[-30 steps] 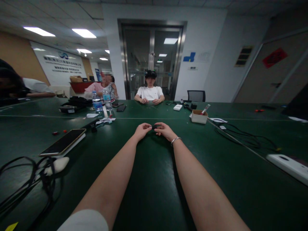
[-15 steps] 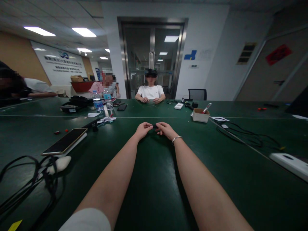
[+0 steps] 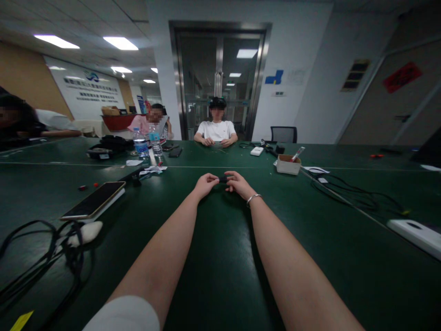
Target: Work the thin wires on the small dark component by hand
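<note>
A small black object (image 3: 223,179), too small to identify, is held just above the green table straight ahead of me. My left hand (image 3: 206,185) pinches its left end between thumb and fingertips. Around the right end are the curled fingers of my right hand (image 3: 238,184), the index finger lifted over the top and the others lower down. Part of the object is hidden by these fingers. A silver bracelet (image 3: 254,198) circles my right wrist.
Left of my arms lie a phone (image 3: 94,200), a white mouse-shaped item (image 3: 87,233) and black cables (image 3: 70,262). Bottles (image 3: 140,146) stand farther back. To the right are a small box (image 3: 288,165) and more cables (image 3: 354,193). A person (image 3: 216,131) sits opposite.
The fingers of my right hand have loosened and shifted slightly on the black object, the index finger rising. My left hand keeps its pinch. The view has tilted very slightly.
</note>
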`<act>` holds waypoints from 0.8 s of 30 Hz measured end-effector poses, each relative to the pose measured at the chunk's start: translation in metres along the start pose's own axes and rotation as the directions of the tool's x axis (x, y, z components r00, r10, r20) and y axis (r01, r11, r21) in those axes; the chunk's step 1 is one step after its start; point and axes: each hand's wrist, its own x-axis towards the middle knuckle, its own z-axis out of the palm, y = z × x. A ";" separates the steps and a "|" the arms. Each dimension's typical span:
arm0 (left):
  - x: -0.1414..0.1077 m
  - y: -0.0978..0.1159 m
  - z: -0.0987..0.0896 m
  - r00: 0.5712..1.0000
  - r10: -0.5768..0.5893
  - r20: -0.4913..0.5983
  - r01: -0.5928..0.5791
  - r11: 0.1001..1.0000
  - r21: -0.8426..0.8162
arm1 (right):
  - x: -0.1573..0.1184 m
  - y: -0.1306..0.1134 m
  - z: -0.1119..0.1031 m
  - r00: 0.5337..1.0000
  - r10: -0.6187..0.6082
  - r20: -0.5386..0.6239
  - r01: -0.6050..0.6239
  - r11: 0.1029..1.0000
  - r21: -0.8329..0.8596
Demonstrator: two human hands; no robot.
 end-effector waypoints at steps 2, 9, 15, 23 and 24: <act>0.001 -0.001 0.000 1.000 0.000 0.004 0.000 1.000 -0.011 | 0.000 0.000 0.000 1.000 0.017 -0.007 -0.017 1.000 0.020; 0.002 -0.004 -0.002 1.000 -0.004 0.000 0.004 1.000 0.013 | -0.003 -0.001 -0.001 1.000 -0.006 0.022 0.006 1.000 -0.030; 0.000 -0.001 0.000 1.000 0.013 0.004 -0.013 1.000 0.013 | -0.001 -0.001 0.001 1.000 0.020 -0.007 -0.021 0.997 -0.068; 0.000 -0.002 0.000 1.000 0.013 -0.001 -0.013 1.000 0.013 | -0.001 0.001 0.001 0.999 -0.005 -0.033 0.003 0.998 -0.067; 0.001 -0.002 0.000 1.000 0.013 0.003 -0.013 1.000 0.012 | -0.001 0.001 0.001 0.999 0.008 -0.037 -0.011 0.997 -0.070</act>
